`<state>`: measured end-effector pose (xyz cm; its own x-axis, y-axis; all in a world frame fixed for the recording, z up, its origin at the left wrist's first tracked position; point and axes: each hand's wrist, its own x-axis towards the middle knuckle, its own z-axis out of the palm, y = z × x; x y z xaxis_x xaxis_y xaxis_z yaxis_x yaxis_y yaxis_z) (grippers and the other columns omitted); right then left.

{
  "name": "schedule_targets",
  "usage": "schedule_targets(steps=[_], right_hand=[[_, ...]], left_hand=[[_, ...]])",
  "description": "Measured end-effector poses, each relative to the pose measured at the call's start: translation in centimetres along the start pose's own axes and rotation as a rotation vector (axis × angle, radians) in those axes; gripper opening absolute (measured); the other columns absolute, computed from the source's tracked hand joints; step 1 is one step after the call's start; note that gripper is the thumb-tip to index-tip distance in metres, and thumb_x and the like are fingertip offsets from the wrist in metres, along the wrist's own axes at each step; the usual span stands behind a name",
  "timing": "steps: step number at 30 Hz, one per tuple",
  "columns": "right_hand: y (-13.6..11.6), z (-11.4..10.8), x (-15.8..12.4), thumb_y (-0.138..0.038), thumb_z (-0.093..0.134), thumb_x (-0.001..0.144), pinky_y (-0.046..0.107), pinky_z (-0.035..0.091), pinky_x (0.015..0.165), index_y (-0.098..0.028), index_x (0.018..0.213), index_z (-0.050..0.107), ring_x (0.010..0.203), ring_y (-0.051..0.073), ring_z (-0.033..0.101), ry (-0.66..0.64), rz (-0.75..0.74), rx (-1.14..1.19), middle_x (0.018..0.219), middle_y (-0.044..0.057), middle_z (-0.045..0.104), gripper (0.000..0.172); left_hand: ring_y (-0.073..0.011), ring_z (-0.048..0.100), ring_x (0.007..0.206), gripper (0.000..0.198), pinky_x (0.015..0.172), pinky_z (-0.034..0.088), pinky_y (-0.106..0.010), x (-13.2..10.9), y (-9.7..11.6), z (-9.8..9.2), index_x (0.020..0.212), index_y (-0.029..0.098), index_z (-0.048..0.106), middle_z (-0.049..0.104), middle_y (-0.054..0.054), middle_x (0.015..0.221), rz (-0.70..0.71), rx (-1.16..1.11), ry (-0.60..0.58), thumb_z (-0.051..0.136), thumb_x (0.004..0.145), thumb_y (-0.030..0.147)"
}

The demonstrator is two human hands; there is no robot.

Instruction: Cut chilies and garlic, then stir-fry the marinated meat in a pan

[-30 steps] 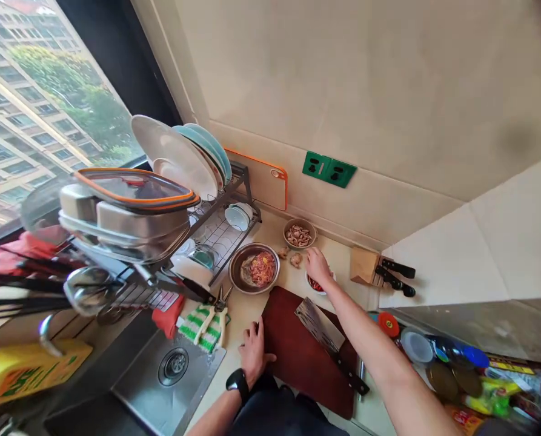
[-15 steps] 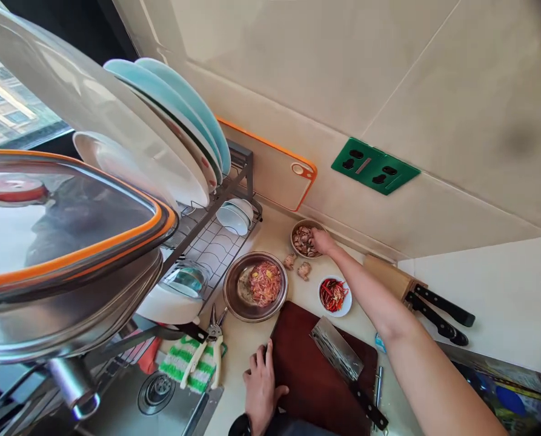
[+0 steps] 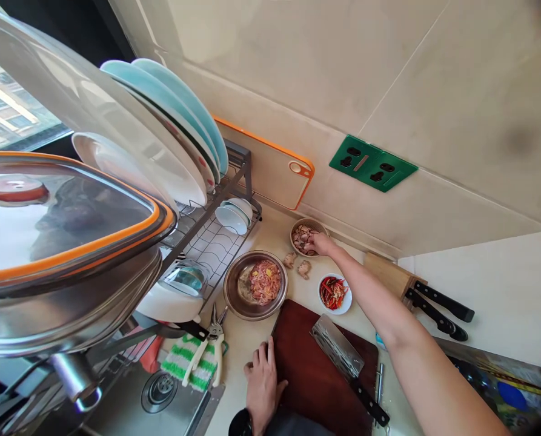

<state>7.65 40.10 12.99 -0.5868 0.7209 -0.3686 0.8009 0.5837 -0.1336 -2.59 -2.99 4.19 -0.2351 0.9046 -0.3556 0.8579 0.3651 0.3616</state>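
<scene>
The bowl of garlic cloves [image 3: 307,222] stands at the counter's back edge. The right hand [image 3: 323,244] dips into it, and I cannot tell whether it has closed on a clove. The cutting board [image 3: 311,378] holds only the cleaver [image 3: 338,354], with nothing chopped on it yet. The left hand [image 3: 262,387] lies flat and open on the board's left edge.

A: Cutting board [image 3: 306,378]: dark red-brown. Cleaver [image 3: 338,354] on it: mottled grey blade, black handle.
B: White dish [image 3: 348,300] at its one o'clock, red chilli strips [image 3: 332,292]. Steel bowl [image 3: 234,298] at eleven, pink-red mince [image 3: 265,281].
A: Brown bowl [image 3: 294,232] at twelve, tan-purple garlic cloves [image 3: 303,236].
B: Socket plate [image 3: 372,163] green. Cloth [image 3: 179,364] at nine: green-and-white stripes. Rack plates [image 3: 183,115] pale teal.
</scene>
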Motion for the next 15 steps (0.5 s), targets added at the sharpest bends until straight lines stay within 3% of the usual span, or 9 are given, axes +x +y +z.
schedule_targets(steps=[3, 5, 8, 10, 11, 13, 15], right_hand=[[-0.6, -1.1, -3.8, -0.036, 0.044, 0.103, 0.025, 0.046, 0.077, -0.015, 0.098, 0.073, 0.087, 0.019, 0.067, 0.098, 0.062, 0.074, 0.097, 0.012, 0.076, 0.037], [-2.8, 0.3, -8.1, -0.036, 0.032, 0.106, 0.025, 0.047, 0.078, -0.015, 0.107, 0.069, 0.088, 0.017, 0.067, 0.176, 0.065, 0.199, 0.102, 0.01, 0.075, 0.043], [-7.8, 5.9, -16.3, -0.044, 0.045, 0.102, 0.026, 0.049, 0.069, -0.021, 0.103, 0.068, 0.075, 0.017, 0.063, 0.241, -0.029, 0.66, 0.09, 0.003, 0.073, 0.033], [-10.9, 10.7, -21.5, -0.038, 0.055, 0.096, 0.027, 0.049, 0.066, -0.025, 0.096, 0.069, 0.07, 0.017, 0.06, 0.236, -0.049, 0.764, 0.085, 0.001, 0.069, 0.02], [-12.0, 12.9, -23.6, -0.032, 0.058, 0.093, 0.029, 0.05, 0.068, -0.026, 0.097, 0.069, 0.074, 0.017, 0.061, 0.246, -0.042, 0.785, 0.09, 0.002, 0.069, 0.013], [-13.2, 16.3, -26.3, -0.021, 0.059, 0.087, 0.032, 0.055, 0.074, -0.026, 0.105, 0.066, 0.08, 0.018, 0.063, 0.28, 0.003, 0.842, 0.099, 0.004, 0.068, 0.02], [-13.4, 17.9, -27.5, -0.013, 0.052, 0.085, 0.035, 0.057, 0.082, -0.025, 0.11, 0.063, 0.088, 0.019, 0.066, 0.316, 0.05, 0.898, 0.104, 0.006, 0.068, 0.03]], left_hand=[[-0.0346, 0.047, 0.132, 0.064, 0.107, 0.04, -0.053, 0.4, 1.4, -1.8, 0.151, 0.021, 0.043, 0.048, -0.016, 0.146, 0.061, -0.241, 0.058, 0.06, 0.089, 0.028], [-0.0298, 0.052, 0.128, 0.05, 0.108, 0.043, -0.048, 1.2, 2.9, -3.2, 0.143, 0.023, 0.05, 0.05, -0.014, 0.143, 0.057, -0.6, 0.01, 0.05, 0.096, 0.04], [-0.0247, 0.064, 0.109, 0.058, 0.096, 0.052, -0.042, 2.7, 5.0, -4.6, 0.133, 0.023, 0.054, 0.06, -0.014, 0.129, -0.089, -1.275, -0.15, 0.043, 0.094, 0.064], [-0.0223, 0.066, 0.097, 0.063, 0.087, 0.054, -0.039, 3.2, 5.8, -4.5, 0.129, 0.021, 0.055, 0.064, -0.013, 0.118, -0.157, -1.551, -0.222, 0.051, 0.088, 0.07], [-0.0211, 0.066, 0.093, 0.063, 0.083, 0.053, -0.036, 3.3, 5.9, -4.1, 0.124, 0.02, 0.057, 0.065, -0.012, 0.113, -0.155, -1.581, -0.235, 0.058, 0.085, 0.069], [-0.0185, 0.063, 0.085, 0.055, 0.076, 0.052, -0.032, 3.1, 5.9, -3.2, 0.11, 0.018, 0.062, 0.067, -0.009, 0.103, -0.138, -1.503, -0.225, 0.069, 0.078, 0.061], [-0.0168, 0.061, 0.079, 0.044, 0.073, 0.05, -0.031, 2.6, 5.9, -2.2, 0.098, 0.018, 0.061, 0.064, -0.004, 0.09, -0.2, -1.479, -0.236, 0.071, 0.076, 0.054]])
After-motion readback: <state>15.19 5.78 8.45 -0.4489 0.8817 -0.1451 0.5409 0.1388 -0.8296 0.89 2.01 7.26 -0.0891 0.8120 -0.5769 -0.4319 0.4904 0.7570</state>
